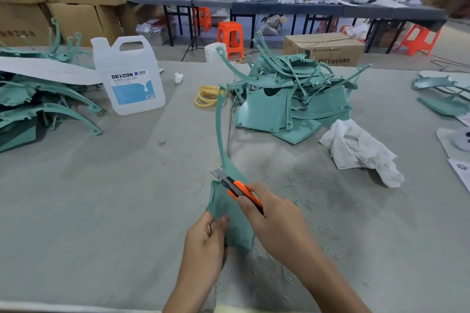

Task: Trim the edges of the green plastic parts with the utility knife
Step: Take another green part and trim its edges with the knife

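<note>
My left hand (206,239) pinches the near lower corner of the green plastic part (221,201), thumb on its face and fingers curled behind, holding the panel up off the grey table (101,198). My right hand (274,221) is wrapped round the orange utility knife (235,187), with the blade out and lying against the part's upper left edge, just where the panel narrows into its long curved arm. That arm rises away from me and its tip ends near a coil of yellow bands (206,98) lying on the table.

To my left the tabletop is bare for a long stretch, and there is open surface close in front of me on both sides. Thin green shavings (292,185) are scattered on the table beside my right hand.

Farther out on the right sits a tangled pile of green parts (287,99), and a crumpled white cloth (356,147) lies just beside it, nearer to me. A white DEXCON jug (129,76) stands well off to the left, with a small wad of white paper (178,77) near it and a second heap of green parts (38,99) along the left edge. Beyond the table's far edge stand a cardboard box (325,48) and an orange stool (230,35)
</note>
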